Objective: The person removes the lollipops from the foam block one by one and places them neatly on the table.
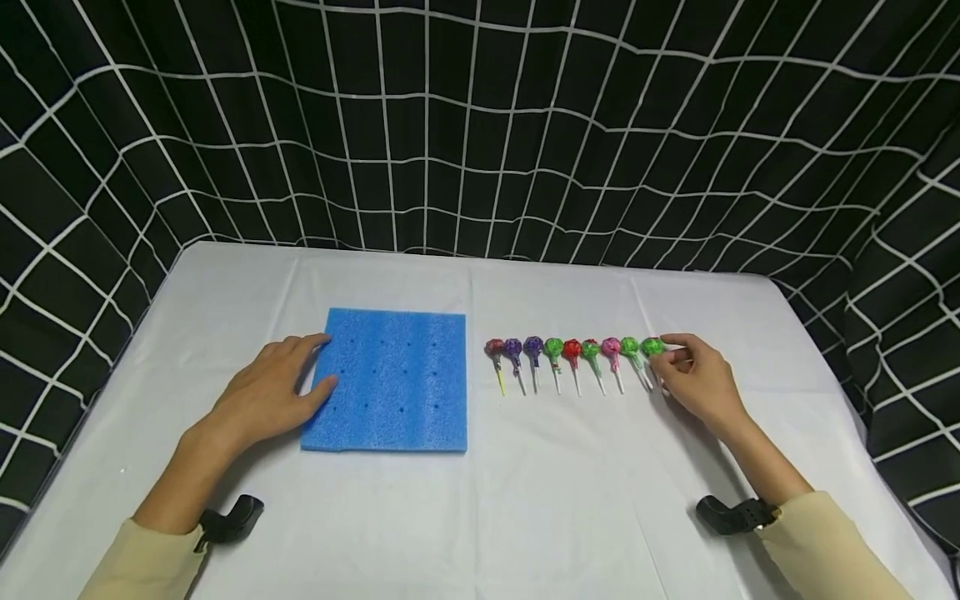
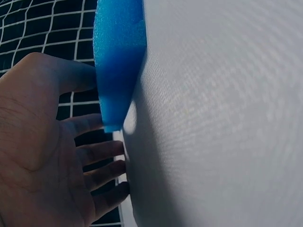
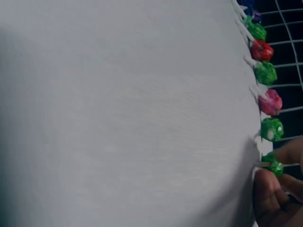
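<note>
A blue foam board (image 1: 386,387) with several small holes in its top lies left of centre on the white cloth. My left hand (image 1: 262,392) rests against its left edge, thumb and forefinger touching the foam and the other fingers spread, as the left wrist view also shows. To the right, wrapped lollipops lie in a row, heads away from me and sticks towards me. My right hand (image 1: 697,379) is at the row's right end, thumb and fingers pinching the last green lollipop (image 3: 274,166) near its head. Part of its stick is hidden by the fingers.
Beside the held one lie another green lollipop (image 1: 629,346), a pink lollipop (image 1: 611,347), a red lollipop (image 1: 572,348) and several purple and green ones. The white table cloth (image 1: 555,492) ends at a black curtain (image 1: 465,125) with white grid lines.
</note>
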{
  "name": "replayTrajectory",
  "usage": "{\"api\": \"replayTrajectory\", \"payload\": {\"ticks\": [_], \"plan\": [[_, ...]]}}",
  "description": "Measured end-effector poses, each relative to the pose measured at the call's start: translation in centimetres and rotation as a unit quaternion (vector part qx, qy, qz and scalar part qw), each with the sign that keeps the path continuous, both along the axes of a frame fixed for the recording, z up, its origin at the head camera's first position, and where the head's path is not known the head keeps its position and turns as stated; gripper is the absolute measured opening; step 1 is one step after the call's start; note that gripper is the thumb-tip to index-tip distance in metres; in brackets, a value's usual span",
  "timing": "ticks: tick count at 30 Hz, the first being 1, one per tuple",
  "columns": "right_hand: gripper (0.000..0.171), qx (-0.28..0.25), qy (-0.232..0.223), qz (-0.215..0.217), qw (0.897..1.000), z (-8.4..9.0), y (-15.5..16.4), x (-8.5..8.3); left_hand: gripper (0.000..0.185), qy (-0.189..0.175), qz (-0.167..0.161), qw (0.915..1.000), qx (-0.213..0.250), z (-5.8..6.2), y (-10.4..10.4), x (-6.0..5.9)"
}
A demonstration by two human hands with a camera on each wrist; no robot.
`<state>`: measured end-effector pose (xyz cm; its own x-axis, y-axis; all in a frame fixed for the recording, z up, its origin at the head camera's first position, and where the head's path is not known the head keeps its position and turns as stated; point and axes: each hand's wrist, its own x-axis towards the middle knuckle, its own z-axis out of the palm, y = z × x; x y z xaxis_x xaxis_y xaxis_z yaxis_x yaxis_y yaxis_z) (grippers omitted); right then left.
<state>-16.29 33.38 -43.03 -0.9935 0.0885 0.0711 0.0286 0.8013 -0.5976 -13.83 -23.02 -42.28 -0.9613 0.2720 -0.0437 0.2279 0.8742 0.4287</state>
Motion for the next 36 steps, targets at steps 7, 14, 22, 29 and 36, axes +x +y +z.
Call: {"api": "replayTrajectory", "payload": {"ticks": [7, 14, 22, 29, 36], "plan": [[0.049, -0.086, -0.014, -0.033, 0.996, -0.5, -0.6, -0.1, 0.067, -0.001, 0.002, 1.0, -0.003, -0.1, -0.6, -0.2], [0.051, -0.134, -0.035, -0.055, 0.989, -0.3, -0.6, -0.1, 0.065, -0.004, 0.009, 0.9999, -0.006, -0.1, -0.7, -0.5], [0.048, -0.112, -0.005, -0.053, 0.992, 0.3, -0.9, 1.2, 0.064, 0.005, 0.015, 0.9997, -0.021, -0.1, -1.0, -1.2], [0.043, -0.075, 0.034, -0.023, 0.996, 0.7, -0.7, 1.6, 0.067, 0.004, 0.014, 0.9997, -0.019, -0.4, -1.6, -1.2], [0.037, -0.039, 0.07, -0.012, 0.997, 0.6, -0.2, 1.4, 0.069, 0.005, 0.009, 0.9998, -0.015, 0.0, -2.7, -1.3]]}}
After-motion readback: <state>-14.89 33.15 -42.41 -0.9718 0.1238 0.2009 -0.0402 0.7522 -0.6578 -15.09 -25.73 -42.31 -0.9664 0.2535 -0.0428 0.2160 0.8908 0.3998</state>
